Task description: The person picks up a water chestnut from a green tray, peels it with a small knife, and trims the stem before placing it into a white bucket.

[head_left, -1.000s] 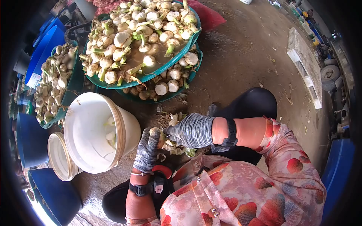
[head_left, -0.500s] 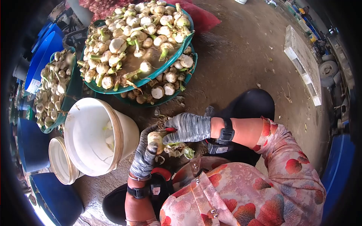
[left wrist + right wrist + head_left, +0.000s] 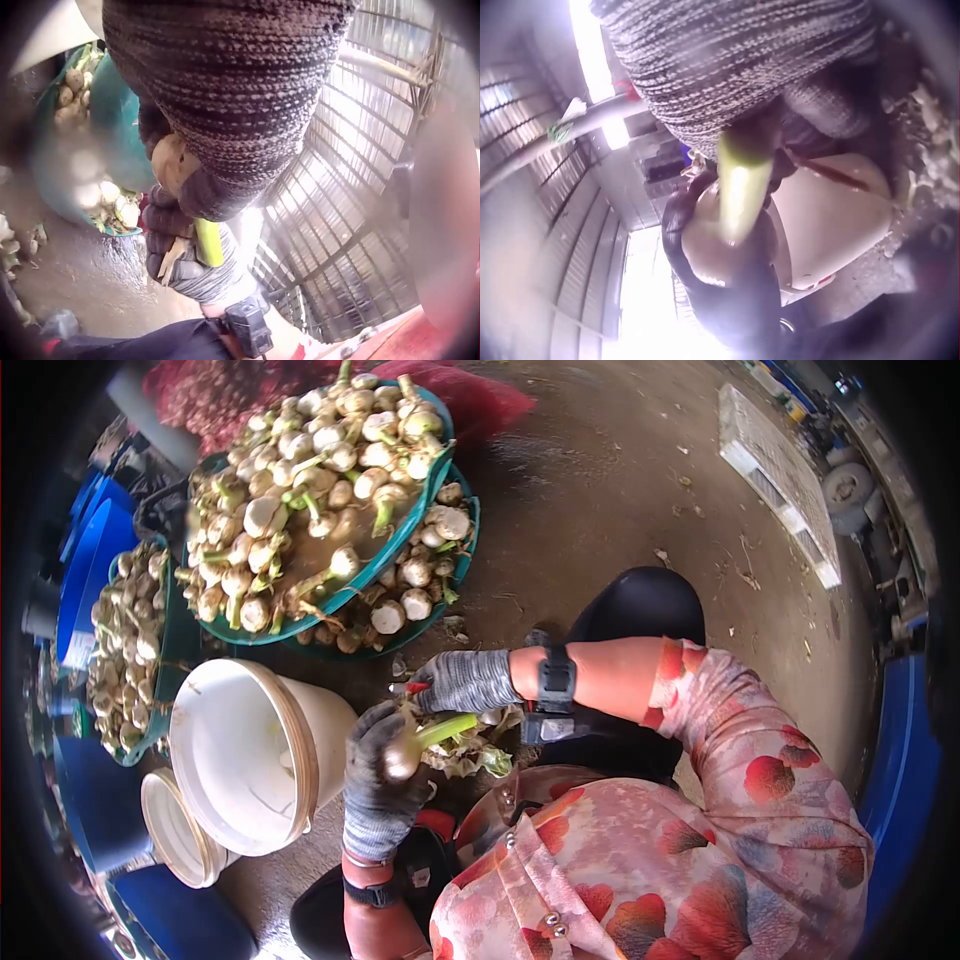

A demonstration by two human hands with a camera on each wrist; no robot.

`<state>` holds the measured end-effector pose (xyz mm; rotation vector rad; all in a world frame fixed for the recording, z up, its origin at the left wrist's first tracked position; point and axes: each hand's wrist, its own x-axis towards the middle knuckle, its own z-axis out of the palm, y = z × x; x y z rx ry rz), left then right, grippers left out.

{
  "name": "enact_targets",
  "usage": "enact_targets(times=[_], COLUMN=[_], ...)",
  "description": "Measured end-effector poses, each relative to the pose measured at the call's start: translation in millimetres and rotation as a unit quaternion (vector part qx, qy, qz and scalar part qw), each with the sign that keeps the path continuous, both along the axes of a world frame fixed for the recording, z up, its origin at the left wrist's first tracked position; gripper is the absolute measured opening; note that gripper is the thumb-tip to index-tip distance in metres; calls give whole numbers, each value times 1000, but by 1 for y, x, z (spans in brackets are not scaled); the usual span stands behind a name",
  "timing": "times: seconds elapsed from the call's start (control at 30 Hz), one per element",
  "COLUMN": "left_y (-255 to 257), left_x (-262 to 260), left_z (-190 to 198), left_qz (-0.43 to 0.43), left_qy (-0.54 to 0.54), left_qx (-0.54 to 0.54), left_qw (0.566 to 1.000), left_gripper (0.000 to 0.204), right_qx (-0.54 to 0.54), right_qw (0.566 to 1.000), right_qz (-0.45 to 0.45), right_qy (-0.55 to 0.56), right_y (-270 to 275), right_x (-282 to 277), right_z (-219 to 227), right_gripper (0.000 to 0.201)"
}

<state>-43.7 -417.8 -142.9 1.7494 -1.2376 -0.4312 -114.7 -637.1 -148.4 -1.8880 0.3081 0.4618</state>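
Observation:
My gloved left hand (image 3: 378, 805) grips a round white turnip-like root (image 3: 402, 758), with its green stalk (image 3: 448, 730) pointing right. Close beside it, my gloved right hand (image 3: 472, 680) holds a small knife with a red handle (image 3: 411, 687); the blade is mostly hidden. In the right wrist view the stalk (image 3: 742, 199) passes right in front of the right glove, and the left fingers wrap the pale root (image 3: 705, 251). From the left wrist, part of the root (image 3: 174, 161) shows under the left glove, with the right hand (image 3: 187, 262) just below.
A large white bucket (image 3: 300, 755) stands left of my hands, a smaller one (image 3: 165, 830) beside it. Green-rimmed tubs (image 3: 437, 490) heaped with roots stand ahead. Leaf trimmings (image 3: 470, 760) lie under my hands. A white pallet (image 3: 785, 485) lies far right.
The root has turned in the left hand, so its green stalk now shows pointing right. The right hand with the knife has moved to the root's far side. The head view has shifted.

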Motion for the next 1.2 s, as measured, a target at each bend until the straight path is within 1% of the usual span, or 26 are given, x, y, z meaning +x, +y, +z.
enact_targets(times=[0.03,0.07,0.1,0.17,0.2,0.23,0.3,0.33,0.37,0.4,0.43,0.5,0.53,0.57,0.63,0.67,0.7,0.73,0.77,0.83,0.87,0.9,0.97,1.0,1.07,1.2], left_y=[1,1,1,7,10,3,3,10,12,11,10,5,4,4,5,2,-1,0,-3,-9,-11,-11,-9,-9,-10,-10], left_x=[-2,-7,-10,-8,11,7,22,29,31,33,34,26,23,22,23,22,21,20,19,15,14,14,16,17,16,11], left_z=[2,2,3,8,-8,-18,-26,-19,-19,-21,-22,-22,-29,-37,-42,-37,-32,-29,-25,-18,-17,-21,-33,-35,-33,-26], left_qz=[9,28,58,109,73,124,218,168,173,136,96,125,134,143,121,120,117,159,156,119,122,120,98,97,84,68], left_qy=[37,192,242,355,364,419,494,593,589,623,656,650,614,576,569,511,451,414,415,360,375,377,326,316,325,329], left_qx=[-20,-77,-112,-73,-43,-143,-196,-206,-213,-210,-205,-199,-178,-155,-170,-142,-113,-79,-77,-65,-57,-54,-34,-17,-14,21], left_qw=[999,978,962,926,927,888,818,760,760,741,720,722,757,790,795,839,878,893,893,923,917,917,940,943,942,942], left_gripper=[66,62,55,59,74,75,76,74,74,74,74,66,65,64,59,57,56,56,56,58,60,60,61,63,64,63], right_qx=[56,191,202,111,69,-5,-171,-233,-295,-311,-326,-350,-339,-278,-328,-327,-329,-332,-332,-300,-295,-318,-336,-337,-342,-351], right_qw=[998,978,978,993,996,992,974,952,924,918,916,925,930,956,933,933,926,915,916,917,922,895,917,918,909,898], right_qz=[26,-26,-4,30,30,62,134,187,239,241,227,148,134,88,52,52,29,5,2,11,21,57,135,131,187,227], right_qy=[16,76,52,-9,-43,-112,-70,-63,-56,-58,-52,-29,-47,-35,-139,-138,-184,-228,-226,-263,-250,-309,-167,-163,-146,-136], right_y=[-3,-1,0,6,11,16,27,27,26,24,19,12,4,0,-10,-12,-14,-15,-13,-6,-8,0,5,5,5,8], right_x=[-2,-5,-3,0,-4,-7,-18,-21,-24,-25,-26,-20,-18,-19,-18,-17,-17,-19,-20,-20,-20,-18,-18,-18,-17,-17], right_z=[1,4,-20,-21,-20,-26,-20,-21,-25,-36,-29,-17,2,23,32,38,44,50,56,61,56,56,63,59,46,28], right_gripper=[29,26,27,28,26,25,24,24,24,24,24,24,26,26,26,26,25,25,25,25,31,34,21,21,20,24])
